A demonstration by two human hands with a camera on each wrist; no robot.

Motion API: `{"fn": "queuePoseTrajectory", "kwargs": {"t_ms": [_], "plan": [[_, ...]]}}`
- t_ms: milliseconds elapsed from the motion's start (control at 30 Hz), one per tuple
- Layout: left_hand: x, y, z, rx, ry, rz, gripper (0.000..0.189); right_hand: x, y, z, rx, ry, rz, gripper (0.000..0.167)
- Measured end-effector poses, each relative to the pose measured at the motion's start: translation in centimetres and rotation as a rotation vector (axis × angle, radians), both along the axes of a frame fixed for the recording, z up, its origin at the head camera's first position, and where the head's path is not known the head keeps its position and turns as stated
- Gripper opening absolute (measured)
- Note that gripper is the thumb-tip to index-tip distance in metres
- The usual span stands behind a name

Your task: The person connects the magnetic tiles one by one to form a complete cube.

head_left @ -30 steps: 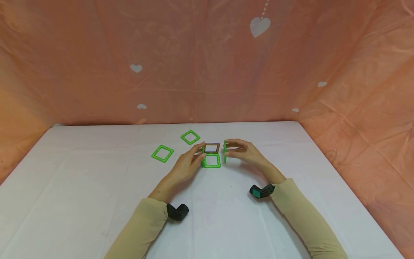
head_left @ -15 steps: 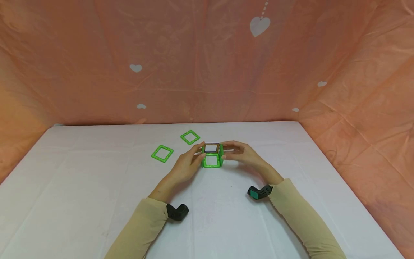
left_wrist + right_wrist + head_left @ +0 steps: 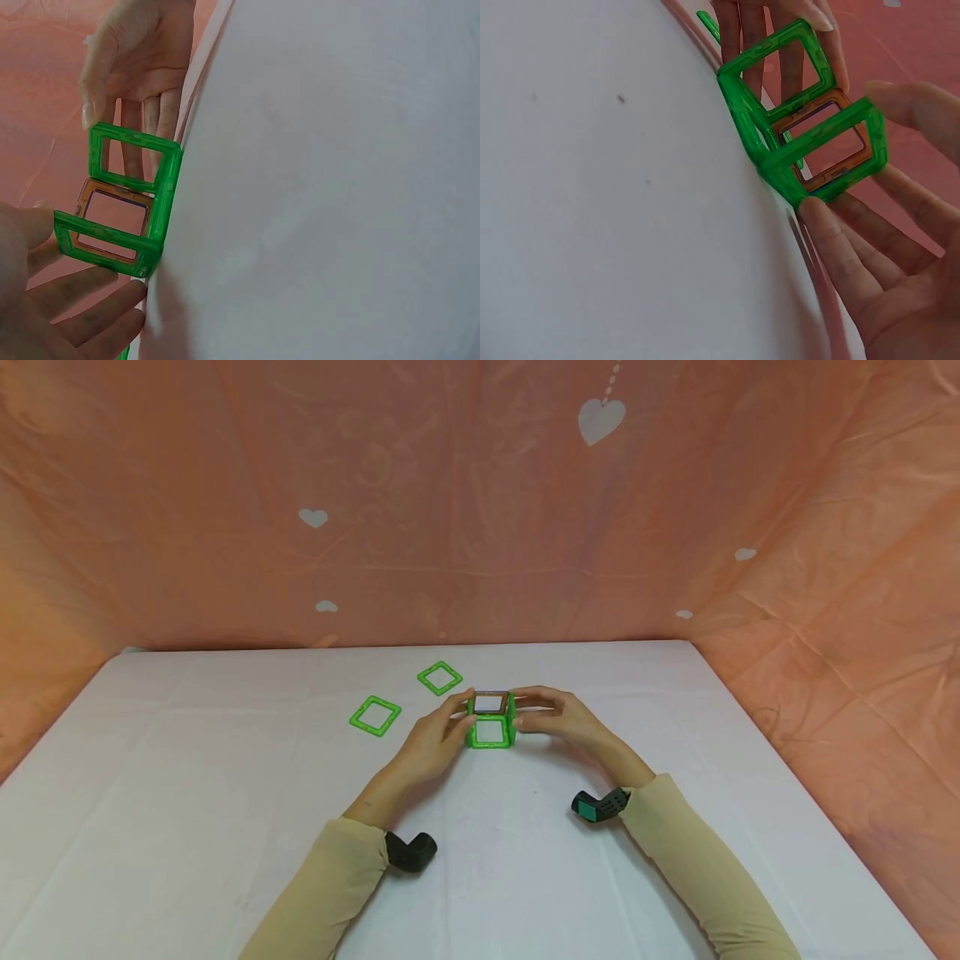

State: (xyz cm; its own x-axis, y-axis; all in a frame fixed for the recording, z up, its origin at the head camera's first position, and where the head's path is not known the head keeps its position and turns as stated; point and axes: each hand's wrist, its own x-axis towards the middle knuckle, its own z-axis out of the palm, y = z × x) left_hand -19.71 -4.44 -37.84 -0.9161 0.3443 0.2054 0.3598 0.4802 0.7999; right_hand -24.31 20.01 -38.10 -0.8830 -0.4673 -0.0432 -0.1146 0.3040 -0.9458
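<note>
Green and brown magnetic tiles stand joined in an open box shape between the hands. A green base tile [image 3: 491,745] lies on the table, and a brown tile [image 3: 868,142] rises at its back. My left hand [image 3: 431,742] grips the upright left green tile [image 3: 105,234], thumb at its near edge and fingers at the far one. Opposite, my right hand [image 3: 558,714] holds the upright right green tile [image 3: 135,133] by its edges, set against the base. The box's top and near side are uncovered.
Two loose green square tiles lie to the left on the white table [image 3: 225,818]: one nearer [image 3: 375,716], another farther back [image 3: 440,677]. A pinkish-orange cloth [image 3: 450,527] with white hearts hangs behind the table and along its sides.
My right hand has moved left, bringing its upright green tile against the right side of the base and brown tile. My left hand has stayed at the left tile.
</note>
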Motion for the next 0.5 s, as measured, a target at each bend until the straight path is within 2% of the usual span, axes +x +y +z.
{"fn": "queuePoseTrajectory", "kwargs": {"t_ms": [500], "plan": [[-0.09,-0.19,0.00,0.039,-0.031,-0.007,0.046,0.41,-0.25,-0.02,0.020,0.053,0.019,0.053]]}}
